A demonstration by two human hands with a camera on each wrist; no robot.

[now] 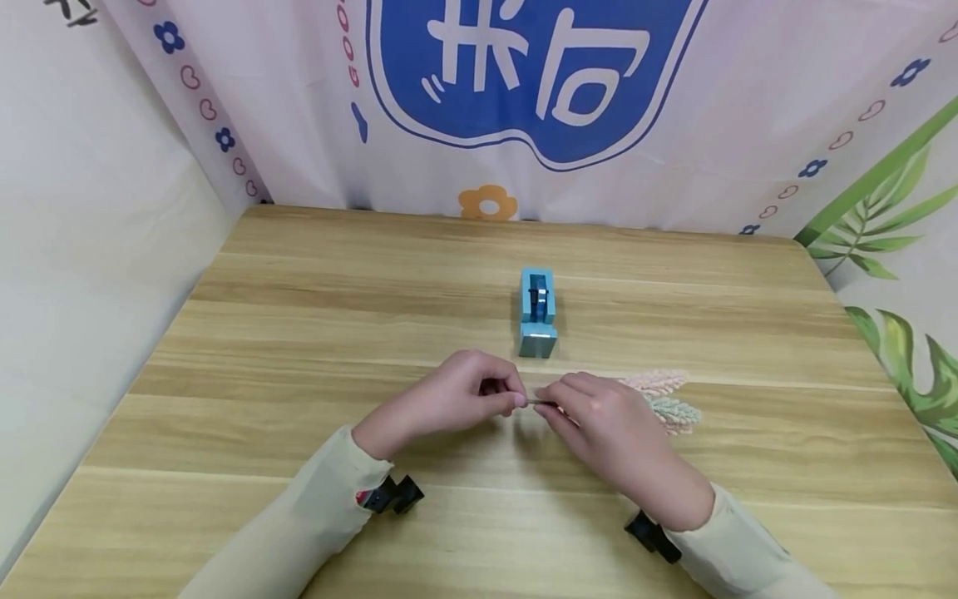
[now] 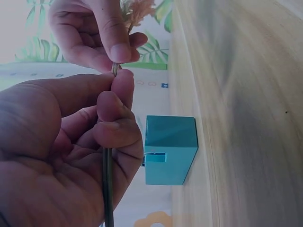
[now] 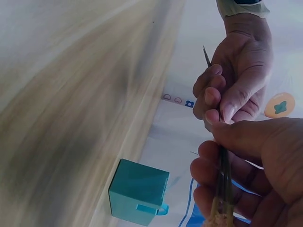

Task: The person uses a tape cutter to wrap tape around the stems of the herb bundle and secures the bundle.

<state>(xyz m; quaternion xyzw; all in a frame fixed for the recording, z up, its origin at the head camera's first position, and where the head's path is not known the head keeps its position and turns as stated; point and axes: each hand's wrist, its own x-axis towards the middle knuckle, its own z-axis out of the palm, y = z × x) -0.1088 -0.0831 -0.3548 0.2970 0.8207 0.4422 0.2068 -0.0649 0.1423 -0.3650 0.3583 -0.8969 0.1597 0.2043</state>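
A bunch of dried-looking flowers with pink and pale green heads lies beyond my right hand, which pinches its thin stems between thumb and fingers. Close by on the left, my left hand grips the same stems with thumb and curled fingers. The lower stem runs down across the left palm. The fingertips of the two hands almost meet around the stems. A blue tape dispenser stands just past the hands. Whether tape is on the stems cannot be made out.
The hands are above a wood-grain table. A white printed cloth with a blue emblem hangs behind its far edge. A white cloth panel borders the left side, and a leaf-patterned one the right.
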